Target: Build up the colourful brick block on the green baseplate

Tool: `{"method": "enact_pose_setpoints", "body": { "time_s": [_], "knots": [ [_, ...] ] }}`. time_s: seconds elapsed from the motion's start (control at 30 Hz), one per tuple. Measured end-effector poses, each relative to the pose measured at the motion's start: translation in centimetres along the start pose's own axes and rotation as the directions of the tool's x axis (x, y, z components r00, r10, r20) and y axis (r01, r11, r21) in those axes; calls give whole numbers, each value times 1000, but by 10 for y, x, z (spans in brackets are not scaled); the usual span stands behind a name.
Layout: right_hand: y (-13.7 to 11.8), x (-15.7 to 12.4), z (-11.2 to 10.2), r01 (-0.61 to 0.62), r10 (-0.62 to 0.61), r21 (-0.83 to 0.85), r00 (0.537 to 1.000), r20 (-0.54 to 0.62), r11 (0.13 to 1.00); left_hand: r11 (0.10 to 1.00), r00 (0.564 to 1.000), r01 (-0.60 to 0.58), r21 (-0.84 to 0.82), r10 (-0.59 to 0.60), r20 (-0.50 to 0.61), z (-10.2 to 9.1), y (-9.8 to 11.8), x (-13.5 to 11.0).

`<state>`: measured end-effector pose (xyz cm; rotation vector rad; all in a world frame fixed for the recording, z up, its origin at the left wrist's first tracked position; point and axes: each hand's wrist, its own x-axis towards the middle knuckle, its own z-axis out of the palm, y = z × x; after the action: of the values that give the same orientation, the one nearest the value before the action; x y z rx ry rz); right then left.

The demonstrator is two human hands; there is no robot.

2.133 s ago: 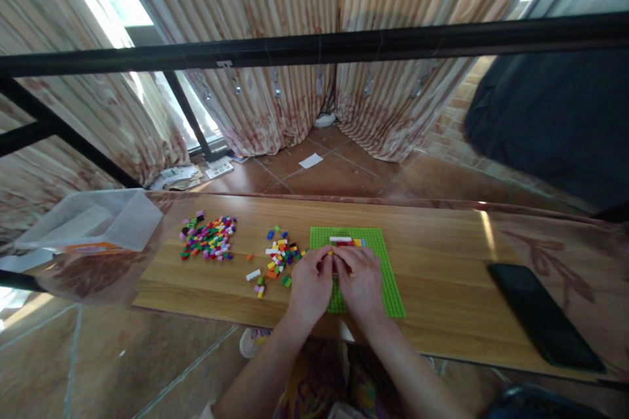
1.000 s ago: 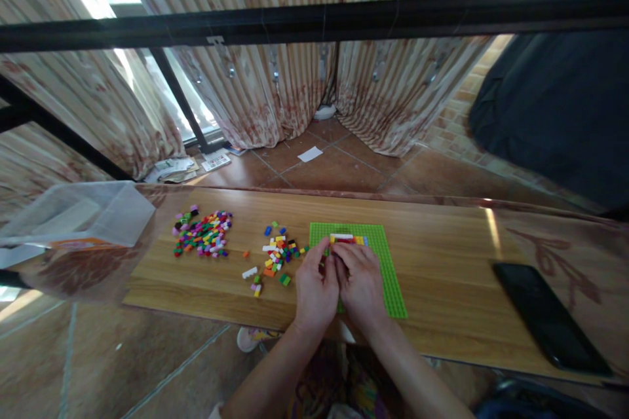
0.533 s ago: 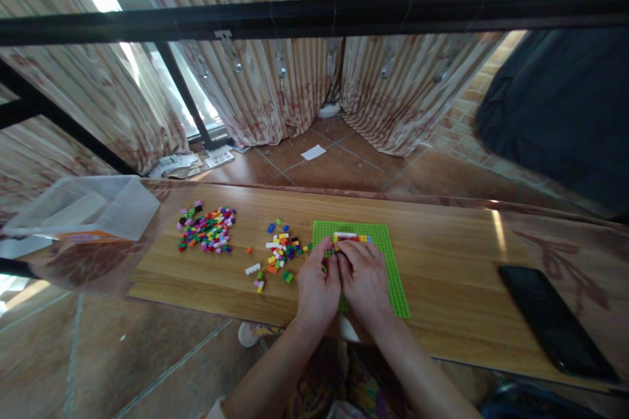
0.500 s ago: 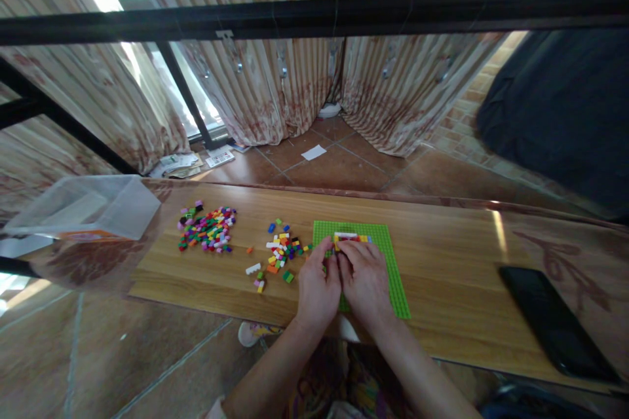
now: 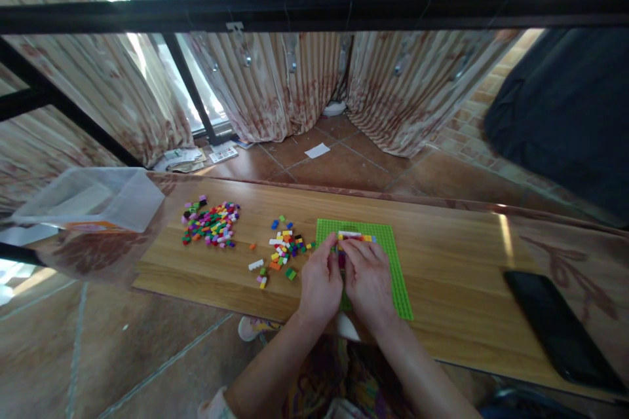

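Both forearms come in from the bottom edge, angled inward. Left forearm (image 5: 270, 363) slants up-right, right forearm (image 5: 422, 370) up-left. Left hand (image 5: 320, 285) and right hand (image 5: 372, 283) side by side, close together, narrow gap between. Backs of hands up. Left thumb (image 5: 335, 267) points forward; right fingers (image 5: 366, 250) bent inward toward the left hand. Can't tell grip: fingertips partly hidden.

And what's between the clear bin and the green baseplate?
Head view: a larger brick pile, then a smaller pile and stray bricks, on the wooden board.
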<state>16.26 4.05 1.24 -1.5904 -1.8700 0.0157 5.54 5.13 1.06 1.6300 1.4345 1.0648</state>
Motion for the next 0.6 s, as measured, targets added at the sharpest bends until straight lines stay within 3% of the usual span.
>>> {"method": "enact_pose_setpoints", "body": {
  "time_s": [0.6],
  "knots": [
    [3,-4,11,17,-17,23,1000,-14,1000,995,999,-40,94,37,30,-3,6,-1]
  ]
}}
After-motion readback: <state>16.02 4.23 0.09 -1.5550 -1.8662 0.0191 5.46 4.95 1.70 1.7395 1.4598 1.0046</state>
